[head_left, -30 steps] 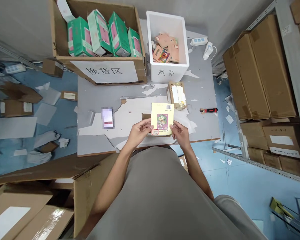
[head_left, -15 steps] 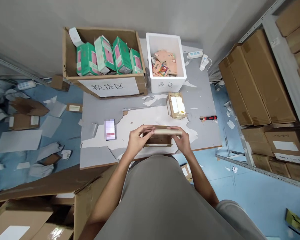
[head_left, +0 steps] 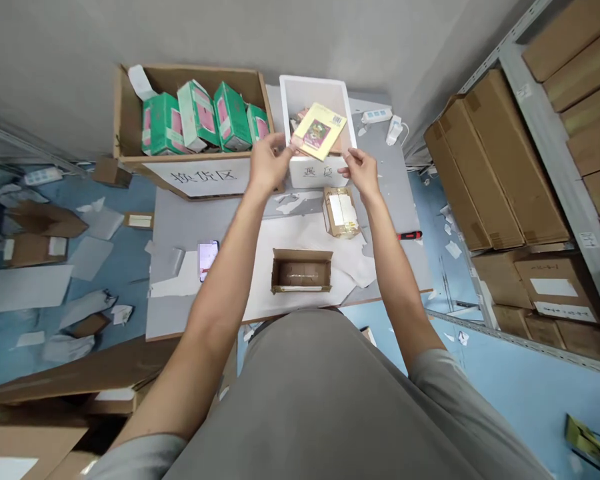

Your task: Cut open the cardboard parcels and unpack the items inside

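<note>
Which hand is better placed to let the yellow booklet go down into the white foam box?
Probably the left hand: its fingers pinch the corner of the yellow booklet, which lies tilted over the white foam box. The right hand is open beside the box front and seems not to touch the booklet.

The booklet [head_left: 319, 131] has a glossy yellow paper cover. The bin [head_left: 314, 167] at upper centre looks like matt white foam — the small open box [head_left: 301, 272] at centre is rough brown cardboard, on a tabletop [head_left: 180, 227] of peeling grey paper.
</note>
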`<state>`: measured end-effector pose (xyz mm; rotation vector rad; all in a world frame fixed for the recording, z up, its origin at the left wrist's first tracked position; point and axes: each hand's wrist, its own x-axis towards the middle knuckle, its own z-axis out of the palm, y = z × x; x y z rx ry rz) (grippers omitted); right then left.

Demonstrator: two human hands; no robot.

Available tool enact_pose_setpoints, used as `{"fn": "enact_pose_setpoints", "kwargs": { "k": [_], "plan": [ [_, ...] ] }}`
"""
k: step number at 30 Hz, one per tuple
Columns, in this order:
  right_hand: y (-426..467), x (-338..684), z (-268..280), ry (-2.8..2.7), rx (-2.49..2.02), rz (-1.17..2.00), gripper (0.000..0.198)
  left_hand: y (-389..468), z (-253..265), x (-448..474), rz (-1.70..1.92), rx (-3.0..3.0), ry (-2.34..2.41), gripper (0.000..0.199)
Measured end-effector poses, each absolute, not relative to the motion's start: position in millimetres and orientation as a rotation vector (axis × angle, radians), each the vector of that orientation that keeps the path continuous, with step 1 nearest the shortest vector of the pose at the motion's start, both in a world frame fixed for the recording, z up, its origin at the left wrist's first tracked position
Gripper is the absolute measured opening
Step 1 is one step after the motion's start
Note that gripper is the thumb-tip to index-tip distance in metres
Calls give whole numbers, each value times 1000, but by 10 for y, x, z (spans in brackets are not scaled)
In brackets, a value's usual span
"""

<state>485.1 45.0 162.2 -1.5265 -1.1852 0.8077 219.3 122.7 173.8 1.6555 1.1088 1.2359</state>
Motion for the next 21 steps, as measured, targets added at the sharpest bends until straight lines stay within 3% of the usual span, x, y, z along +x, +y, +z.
{"fn": "enact_pose_setpoints", "kwargs": {
  "k": [3, 8, 11, 13, 18, 21],
  "plan": [
    [-9, 5125, 1229, -1224, -1723, 789, 59, 970, 1494, 1910, 1149, 1674, 1069, 58],
    [-1375, 5044, 544, -1299, -2334, 1068, 35, -329, 980, 1462, 942, 1588, 1241, 58],
    [-1791, 4775, 261, -1395, -2545, 1096, 85, -979, 813, 1431, 888, 1508, 1346, 49],
    [-1888, 4627, 142, -1459, -2626, 1079, 101, -1255, 790, 1469, 880, 1491, 1352, 45],
    [-2019, 4546, 152, -1413, -2507, 993, 48, -1567, 896, 1600, 853, 1630, 1251, 47],
    [-2186, 4554, 402, -1378, -2150, 940, 41, -1594, 973, 1731, 718, 1820, 1060, 62]
  ]
}}
